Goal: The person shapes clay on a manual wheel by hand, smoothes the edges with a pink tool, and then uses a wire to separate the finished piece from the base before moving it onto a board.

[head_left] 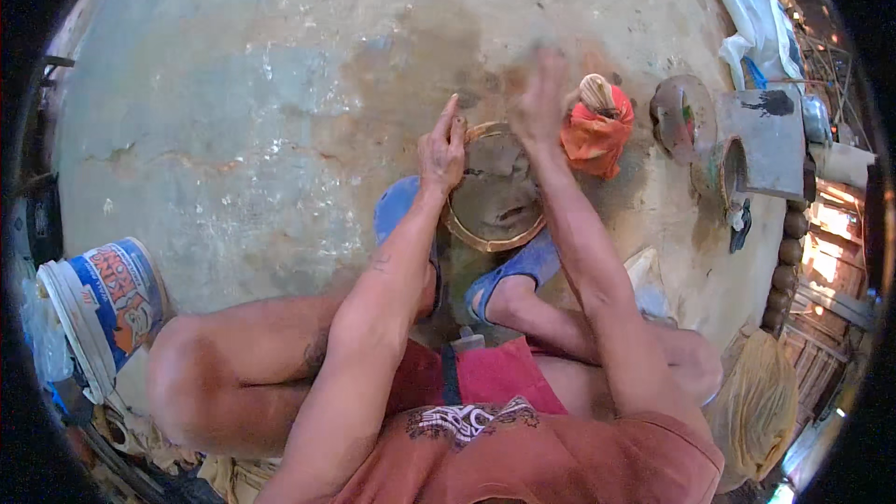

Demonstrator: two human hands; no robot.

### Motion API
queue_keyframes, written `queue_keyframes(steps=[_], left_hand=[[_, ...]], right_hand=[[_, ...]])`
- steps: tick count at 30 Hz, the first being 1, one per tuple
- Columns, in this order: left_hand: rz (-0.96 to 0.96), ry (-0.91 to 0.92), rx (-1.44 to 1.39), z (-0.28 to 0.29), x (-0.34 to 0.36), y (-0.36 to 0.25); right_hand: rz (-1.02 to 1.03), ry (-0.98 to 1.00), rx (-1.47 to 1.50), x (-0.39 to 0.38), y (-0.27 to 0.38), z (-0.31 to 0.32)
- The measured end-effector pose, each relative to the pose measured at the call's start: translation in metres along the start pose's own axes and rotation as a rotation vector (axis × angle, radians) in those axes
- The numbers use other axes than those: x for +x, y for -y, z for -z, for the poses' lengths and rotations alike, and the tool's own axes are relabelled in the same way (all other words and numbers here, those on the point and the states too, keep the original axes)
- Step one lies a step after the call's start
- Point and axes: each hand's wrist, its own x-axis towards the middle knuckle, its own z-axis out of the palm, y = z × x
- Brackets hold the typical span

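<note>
A round basin or ring with a light brown rim (471, 235) stands between my feet, filled with wet grey-brown mud or clay (495, 182). My left hand (441, 154) is at its left side, index finger stretched forward, with nothing visible in its grasp. Over the far right part of the rim is my right hand (539, 107), its fingers blurred by motion; a dark smear shows near the tips, and I cannot make out whether it holds anything. Just right of that hand sits an orange-red cloth or bag bundle (597, 140) with a pale, striped top.
Farther right are a round muddy slab (683, 119), a grey board (763, 140) and a bowl-like container (733, 171) on its side. A blue-and-white bucket (103, 308) lies tilted at left. Blue sandals (523, 266) are on my feet. Damp patches mark the concrete floor (233, 84).
</note>
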Motion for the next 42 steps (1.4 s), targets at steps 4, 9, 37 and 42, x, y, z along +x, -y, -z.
queue_keyframes(steps=[4,9,37,42], left_hand=[[0.089,0.199,0.021,0.001,-0.001,-0.008],[0.107,0.343,-0.033,-0.01,0.034,0.005],[-0.077,0.795,0.105,-0.055,0.085,-0.013],[-0.056,0.79,0.069,-0.058,0.087,-0.004]], right_hand=[[0.059,-0.177,0.122,-0.028,-0.013,-0.017],[-0.001,-0.065,0.262,0.001,-0.042,-0.013],[-0.026,-0.308,0.039,-0.044,-0.054,0.001],[-0.113,-0.189,0.094,-0.07,-0.048,0.011]])
